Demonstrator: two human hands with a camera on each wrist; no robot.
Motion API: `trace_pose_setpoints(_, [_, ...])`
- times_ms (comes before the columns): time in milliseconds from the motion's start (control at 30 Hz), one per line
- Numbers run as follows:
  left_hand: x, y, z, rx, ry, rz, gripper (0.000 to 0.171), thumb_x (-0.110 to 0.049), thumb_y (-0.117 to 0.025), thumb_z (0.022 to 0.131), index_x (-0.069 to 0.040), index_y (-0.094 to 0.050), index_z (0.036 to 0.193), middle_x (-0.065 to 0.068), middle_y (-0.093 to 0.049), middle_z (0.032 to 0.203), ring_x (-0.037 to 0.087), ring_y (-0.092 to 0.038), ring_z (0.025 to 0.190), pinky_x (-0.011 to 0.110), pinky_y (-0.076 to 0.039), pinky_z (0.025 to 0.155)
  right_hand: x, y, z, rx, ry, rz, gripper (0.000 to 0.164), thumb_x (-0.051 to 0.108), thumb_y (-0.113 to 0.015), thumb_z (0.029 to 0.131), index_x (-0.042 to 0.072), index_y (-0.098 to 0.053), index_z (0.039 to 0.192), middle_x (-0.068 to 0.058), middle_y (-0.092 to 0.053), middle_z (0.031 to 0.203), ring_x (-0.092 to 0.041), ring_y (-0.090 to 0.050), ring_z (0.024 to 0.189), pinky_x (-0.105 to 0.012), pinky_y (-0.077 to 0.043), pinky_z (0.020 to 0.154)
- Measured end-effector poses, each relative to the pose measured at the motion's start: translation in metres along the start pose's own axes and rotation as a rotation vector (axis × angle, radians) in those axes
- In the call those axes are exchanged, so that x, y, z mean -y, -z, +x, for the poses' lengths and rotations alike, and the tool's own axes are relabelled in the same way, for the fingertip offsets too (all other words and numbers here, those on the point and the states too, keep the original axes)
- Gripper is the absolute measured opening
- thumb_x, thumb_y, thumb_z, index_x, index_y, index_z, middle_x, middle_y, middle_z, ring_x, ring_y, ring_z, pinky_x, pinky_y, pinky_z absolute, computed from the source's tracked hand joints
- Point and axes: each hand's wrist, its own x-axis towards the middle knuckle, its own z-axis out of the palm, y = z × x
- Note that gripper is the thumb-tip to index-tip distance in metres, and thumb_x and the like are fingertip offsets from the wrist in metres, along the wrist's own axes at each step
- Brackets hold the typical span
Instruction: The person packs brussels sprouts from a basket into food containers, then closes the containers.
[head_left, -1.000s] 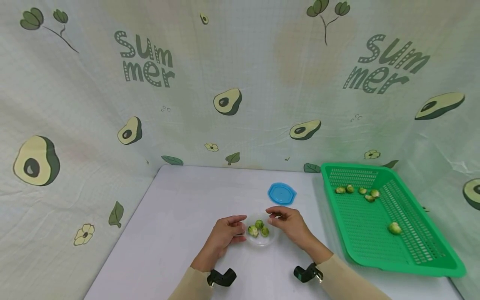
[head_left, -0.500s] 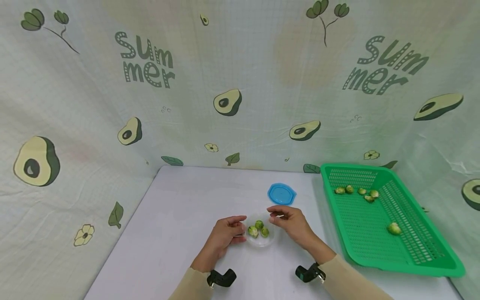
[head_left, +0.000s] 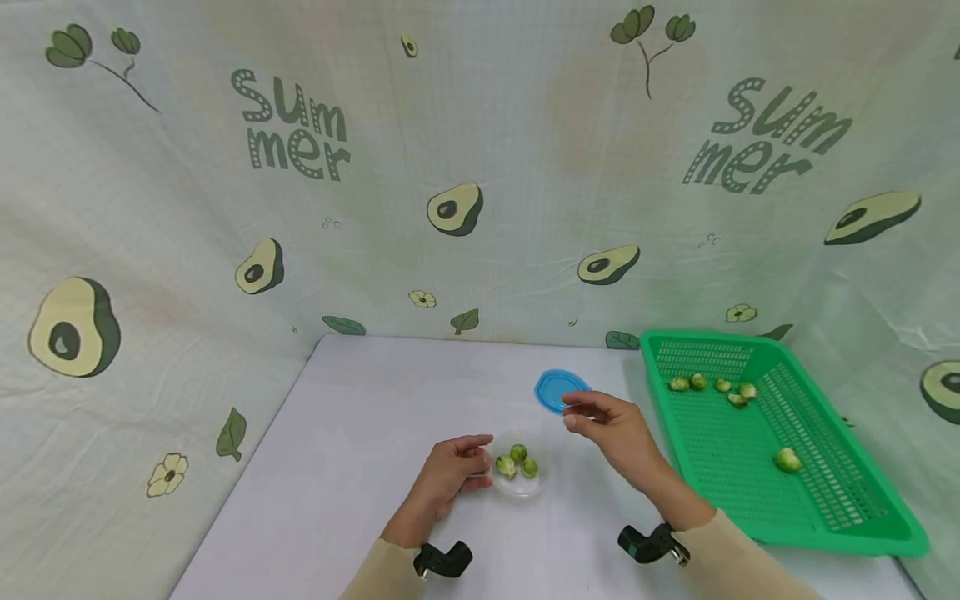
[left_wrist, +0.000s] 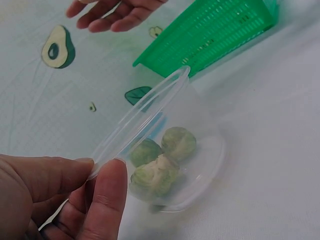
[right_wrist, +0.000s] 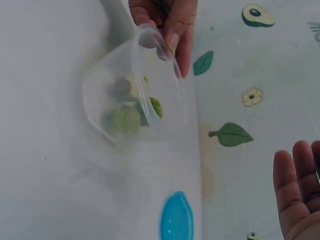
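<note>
My left hand [head_left: 448, 471] pinches the rim of a clear round plastic tub [left_wrist: 207, 125] between thumb and fingers, at the tub's left side. Inside it lie three green Brussels sprouts [left_wrist: 178, 143] close together. My right hand [head_left: 617, 432] is in the air to the right of the tub, its fingers loosely bent and holding nothing. In the head view its fingertips overlap the near right edge of a blue plastic lid [head_left: 557, 388], which lies flat on the table behind the tub. The right wrist view shows the lid [right_wrist: 177, 220] below the tub.
A green perforated plastic basket [head_left: 720, 471] stands on the right of the white table [head_left: 390, 400]. Several Brussels sprouts sit at its far end, and one sprout [head_left: 787, 460] lies nearer its right side. A cloth printed with avocados [head_left: 455, 208] hangs behind and at the sides.
My right hand has left the tub's right side and moved right and away from me, towards the blue lid. The left hand has stayed at the tub's rim.
</note>
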Motion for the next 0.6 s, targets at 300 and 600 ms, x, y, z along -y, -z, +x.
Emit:
trace_pose_setpoints(300, [0.002,0.001,0.002,0.006,-0.014,0.001,0.047,0.002,-0.071,0.097,0.005,-0.062,0.142,0.004,-0.064,0.100,0.013,-0.066,0.084,0.028,-0.066,0.073,0.023,0.053,0.001,-0.057,0.144,0.019,0.034,-0.004,-0.074,0.095,-0.012,-0.067,0.128,0.019,-0.075,0.111,-0.004,-0.073,0.100,-0.018,-0.062,0.082])
trace_pose_setpoints(600, [0.002,0.001,0.002,0.012,-0.010,-0.007,0.046,0.003,-0.072,0.096,0.005,-0.063,0.142,0.004,-0.063,0.098,0.014,-0.067,0.084,0.028,-0.066,0.073,0.028,0.128,0.010,-0.096,0.047,-0.159,0.040,0.009,-0.073,0.100,0.005,-0.067,0.139,0.022,-0.074,0.114,0.004,-0.071,0.098,-0.015,-0.060,0.081])
